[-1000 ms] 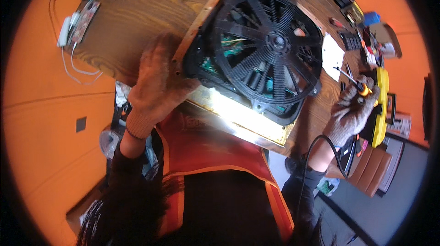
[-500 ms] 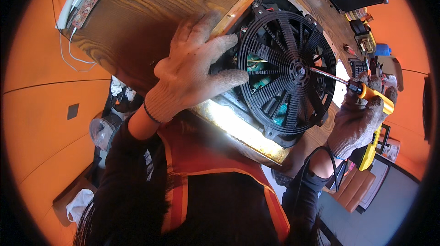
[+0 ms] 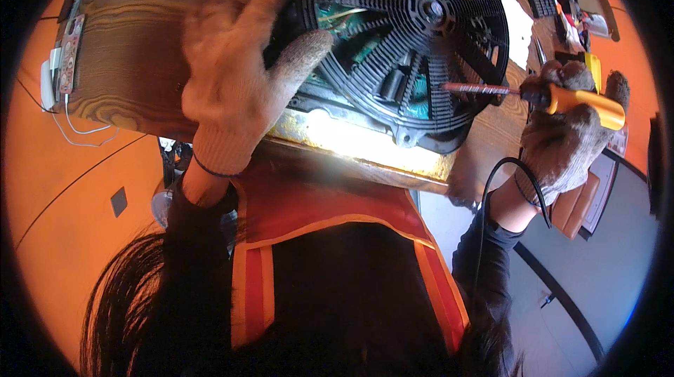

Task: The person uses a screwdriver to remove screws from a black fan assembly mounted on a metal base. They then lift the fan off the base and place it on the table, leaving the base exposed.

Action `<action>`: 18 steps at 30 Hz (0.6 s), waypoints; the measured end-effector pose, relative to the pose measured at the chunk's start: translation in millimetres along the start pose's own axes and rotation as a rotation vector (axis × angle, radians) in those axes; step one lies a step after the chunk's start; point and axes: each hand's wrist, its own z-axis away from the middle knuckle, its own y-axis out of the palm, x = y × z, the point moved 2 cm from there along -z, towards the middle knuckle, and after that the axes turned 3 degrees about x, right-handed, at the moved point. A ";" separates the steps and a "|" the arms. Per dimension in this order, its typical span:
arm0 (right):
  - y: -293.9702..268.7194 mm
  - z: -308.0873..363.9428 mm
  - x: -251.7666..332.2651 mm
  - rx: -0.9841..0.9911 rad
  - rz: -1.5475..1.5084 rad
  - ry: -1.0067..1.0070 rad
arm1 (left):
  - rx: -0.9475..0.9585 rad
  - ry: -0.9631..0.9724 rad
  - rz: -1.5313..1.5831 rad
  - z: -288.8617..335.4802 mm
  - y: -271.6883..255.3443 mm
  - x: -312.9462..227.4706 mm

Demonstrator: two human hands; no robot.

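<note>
A round black fan (image 3: 429,13) with a ribbed grille lies in a shallow square housing, and green circuit parts (image 3: 418,96) show between its ribs. My right hand (image 3: 562,135), in a knitted glove, grips a screwdriver (image 3: 484,88) by its yellow handle. Its shaft points left over the lower right of the grille; whether the tip touches cannot be told. My left hand (image 3: 232,82), gloved too, is held at the fan's left side with thumb and fingers apart. The fingers are blurred by motion, and I see nothing in them.
The wooden table (image 3: 133,47) carries the housing, whose bright near edge (image 3: 351,142) faces me. A power strip (image 3: 70,54) with white cables sits at far left. A black cable (image 3: 491,187) loops by my right wrist. Tools and small items lie at far right.
The screwdriver tip has left the fan's hub and is now lower, toward the near rim. My left hand has drawn left, farther from the grille. The whole view has shifted.
</note>
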 end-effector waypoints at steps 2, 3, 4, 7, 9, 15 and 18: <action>-2.6 10.9 5.2 0.132 -0.018 -0.011 | -0.122 0.212 0.058 9.0 -13.0 -11.2; -3.1 16.0 7.5 0.215 -0.034 -0.026 | -0.174 0.317 0.092 13.1 -17.0 -16.7; -5.0 21.5 9.7 0.206 0.017 -0.048 | -0.142 0.368 0.118 15.9 -16.5 -21.3; -11.3 35.5 14.8 0.105 0.349 -0.161 | -0.123 0.529 0.089 25.4 -3.6 -37.1; -14.3 43.5 14.5 0.103 0.278 -0.154 | -0.059 0.488 0.178 29.9 5.9 -42.1; -18.1 64.9 7.5 -0.014 0.294 -0.220 | 0.067 0.438 0.223 41.1 14.1 -50.6; -16.6 73.1 4.9 -0.027 0.343 -0.170 | 0.069 0.389 0.232 43.4 18.0 -54.1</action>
